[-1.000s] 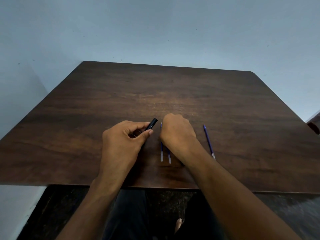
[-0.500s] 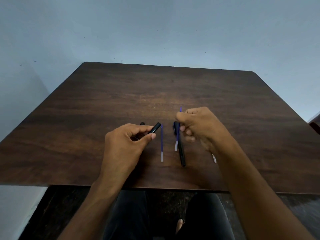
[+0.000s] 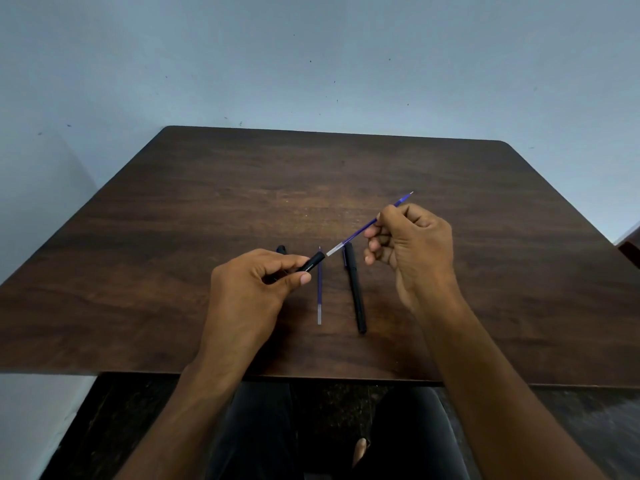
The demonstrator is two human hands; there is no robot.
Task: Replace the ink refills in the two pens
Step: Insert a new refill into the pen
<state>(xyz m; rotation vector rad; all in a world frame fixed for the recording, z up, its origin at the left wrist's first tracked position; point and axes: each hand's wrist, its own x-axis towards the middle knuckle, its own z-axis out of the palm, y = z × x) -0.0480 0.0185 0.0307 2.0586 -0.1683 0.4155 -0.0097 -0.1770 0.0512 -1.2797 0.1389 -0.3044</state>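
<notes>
My left hand (image 3: 256, 289) grips a black pen barrel (image 3: 313, 262) whose open end points up and to the right. My right hand (image 3: 412, 251) pinches a blue ink refill (image 3: 360, 233) held slantwise, its clear end just short of the barrel's mouth and its tip pointing away to the right. A second blue refill (image 3: 319, 292) lies on the table between my hands. A second black pen (image 3: 355, 289) lies beside it to the right. A small black part (image 3: 281, 249) peeks out behind my left hand.
The dark wooden table (image 3: 173, 237) stands against a pale blue wall. Its near edge runs just in front of my lap. A dark piece of furniture (image 3: 632, 244) shows at the far right edge.
My right hand lifted a blue refill off the table and swung it so that its clear end faces the barrel in my left hand. The left hand stayed nearly still.
</notes>
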